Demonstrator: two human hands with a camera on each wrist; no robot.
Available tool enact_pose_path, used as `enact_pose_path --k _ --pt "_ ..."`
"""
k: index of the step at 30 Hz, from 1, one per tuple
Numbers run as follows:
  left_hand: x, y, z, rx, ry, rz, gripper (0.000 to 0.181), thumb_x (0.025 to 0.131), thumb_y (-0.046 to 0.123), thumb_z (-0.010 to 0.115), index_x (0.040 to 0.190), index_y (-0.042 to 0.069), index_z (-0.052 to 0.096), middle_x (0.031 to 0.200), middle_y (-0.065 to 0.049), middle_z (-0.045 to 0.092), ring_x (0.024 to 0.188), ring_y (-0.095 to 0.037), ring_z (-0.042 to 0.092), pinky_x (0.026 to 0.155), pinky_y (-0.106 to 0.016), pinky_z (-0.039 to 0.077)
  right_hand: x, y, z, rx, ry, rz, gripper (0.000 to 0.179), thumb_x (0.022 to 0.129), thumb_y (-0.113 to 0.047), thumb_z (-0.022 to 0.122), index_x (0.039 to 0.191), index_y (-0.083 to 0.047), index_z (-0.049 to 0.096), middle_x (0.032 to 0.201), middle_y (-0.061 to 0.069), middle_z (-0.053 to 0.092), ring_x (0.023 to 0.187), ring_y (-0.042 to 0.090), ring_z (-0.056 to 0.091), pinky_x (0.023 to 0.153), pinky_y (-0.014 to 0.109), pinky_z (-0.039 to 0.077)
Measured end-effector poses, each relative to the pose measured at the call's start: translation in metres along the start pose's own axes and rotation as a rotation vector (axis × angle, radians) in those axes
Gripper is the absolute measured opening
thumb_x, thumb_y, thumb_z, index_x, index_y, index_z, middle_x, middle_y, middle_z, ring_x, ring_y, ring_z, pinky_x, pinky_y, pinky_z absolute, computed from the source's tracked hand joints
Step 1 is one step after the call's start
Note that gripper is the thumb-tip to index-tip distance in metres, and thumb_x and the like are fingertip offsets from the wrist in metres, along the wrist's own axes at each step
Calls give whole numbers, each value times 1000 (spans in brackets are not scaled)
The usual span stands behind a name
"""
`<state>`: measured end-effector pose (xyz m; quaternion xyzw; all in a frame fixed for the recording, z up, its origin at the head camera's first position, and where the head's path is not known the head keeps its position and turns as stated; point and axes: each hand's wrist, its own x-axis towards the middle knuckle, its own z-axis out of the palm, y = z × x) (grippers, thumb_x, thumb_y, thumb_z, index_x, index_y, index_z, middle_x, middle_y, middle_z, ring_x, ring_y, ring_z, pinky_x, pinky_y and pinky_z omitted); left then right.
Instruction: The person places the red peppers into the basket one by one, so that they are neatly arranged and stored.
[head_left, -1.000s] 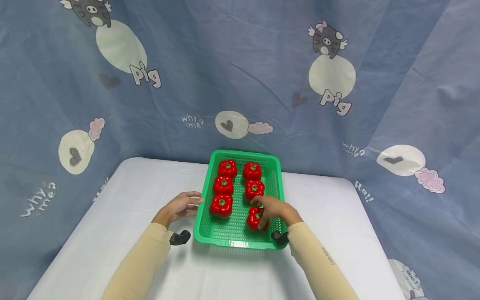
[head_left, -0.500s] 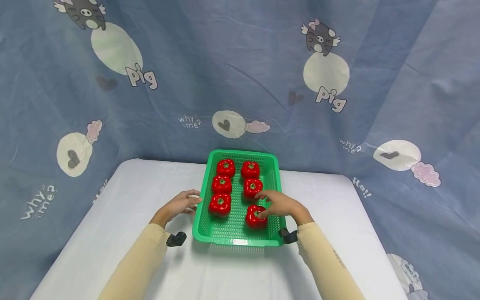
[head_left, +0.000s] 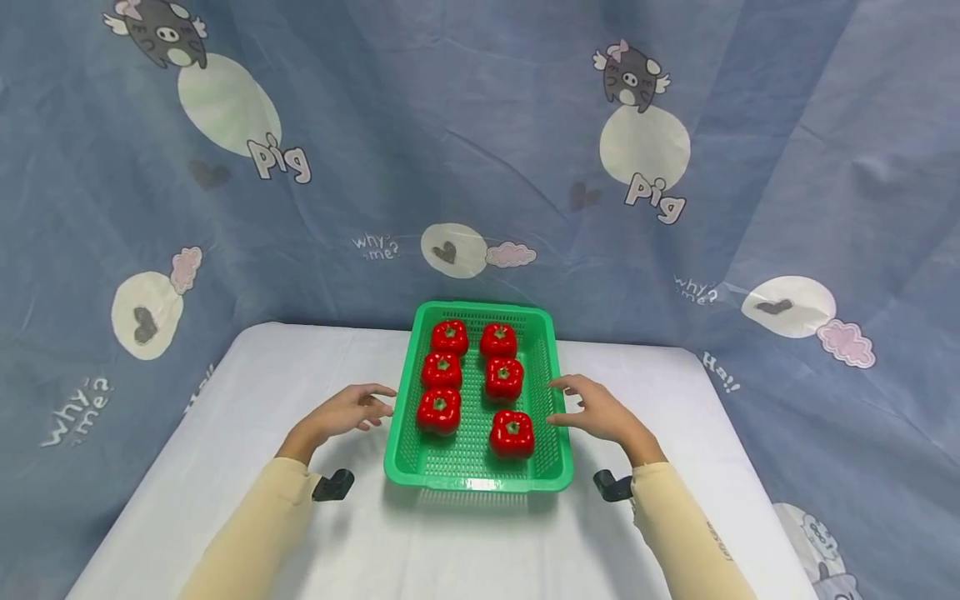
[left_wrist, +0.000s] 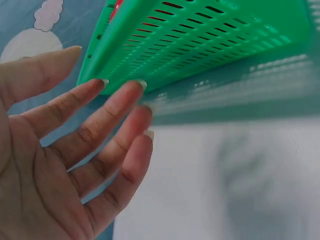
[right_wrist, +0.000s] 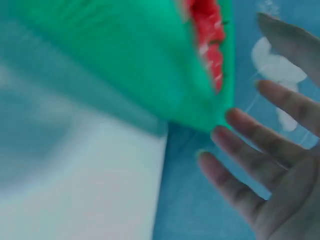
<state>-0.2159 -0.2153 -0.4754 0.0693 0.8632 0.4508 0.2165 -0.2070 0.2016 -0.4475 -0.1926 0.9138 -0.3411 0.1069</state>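
A green plastic basket (head_left: 480, 483) with slotted walls stands on the white table and holds several red bell peppers, three in a column on the left. On the right, two peppers sit together at the back, and a single bell pepper (head_left: 512, 434) lies nearer the front. Just outside the basket's left wall is my left hand (head_left: 341, 414), empty, its fingers spread loosely toward the wall in the left wrist view. My right hand (head_left: 600, 410) is at the right wall, fingertips overlapping the rim in the head view. Nothing is between its spread fingers.
The white-covered table (head_left: 480, 554) extends to both sides and in front of the basket. Right behind its far edge hangs a blue printed cloth (head_left: 322, 208). Each wrist wears a black camera mount.
My right hand has drawn back from the front right bell pepper and moved right to the basket's wall. My left hand has shifted slightly left, away from the rim. The peppers stay put.
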Motion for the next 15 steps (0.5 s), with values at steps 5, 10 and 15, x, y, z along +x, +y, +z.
enact_pose_path --k 5,10,15 --pt "-9 4 -6 147 50 38 42 95 22 58 131 -1 54 113 -18 64 105 -36 61 85 -48 54 -6 29 -3 0 109 2 51 91 -28 67 133 -3 52 136 18 51 126 39 46 100 54 44" --pt "-12 0 -7 348 138 55 44 93 24 63 129 -1 55 120 -25 60 112 -43 55 89 -55 49 -8 50 -4 -70 141 29 53 94 -31 62 137 -4 49 145 21 41 137 41 33 108 61 29" --pt "-11 -10 -15 626 278 98 59 89 31 67 137 3 48 135 -28 47 124 -48 42 98 -66 36 -8 64 -8 -264 169 90 68 88 -40 67 142 -5 44 154 23 25 142 46 14 111 66 14"
